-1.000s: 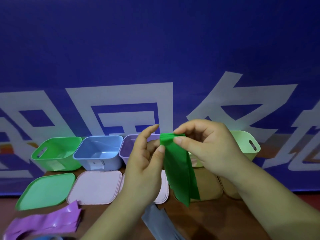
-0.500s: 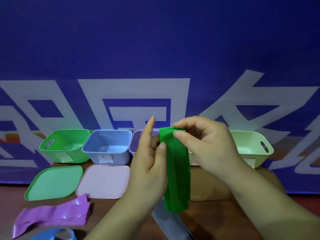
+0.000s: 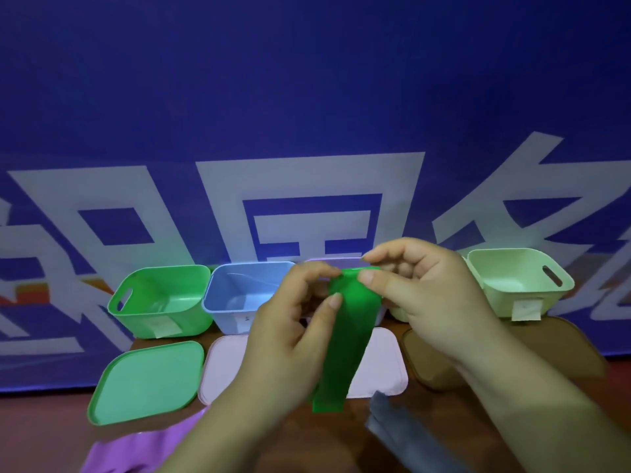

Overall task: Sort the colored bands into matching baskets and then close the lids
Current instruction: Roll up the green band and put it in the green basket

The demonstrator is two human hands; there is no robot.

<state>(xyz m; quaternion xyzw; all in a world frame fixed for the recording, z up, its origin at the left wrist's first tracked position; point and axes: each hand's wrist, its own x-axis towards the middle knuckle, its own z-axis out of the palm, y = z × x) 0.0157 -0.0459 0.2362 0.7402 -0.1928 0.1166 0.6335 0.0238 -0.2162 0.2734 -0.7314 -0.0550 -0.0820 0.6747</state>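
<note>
Pinching green band (image 3: 343,339) top edge: left hand (image 3: 290,336), right hand (image 3: 430,295); green basket (image 3: 131,319) lidless, far-left.

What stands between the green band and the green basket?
Nothing visible. The green basket stands open, its lid flat in front; the left hand and right hand hold the green band to its right.

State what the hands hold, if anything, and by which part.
The green band, pinched at its upper end: right hand at the top edge, left hand just below it. The rest hangs loose.
</note>
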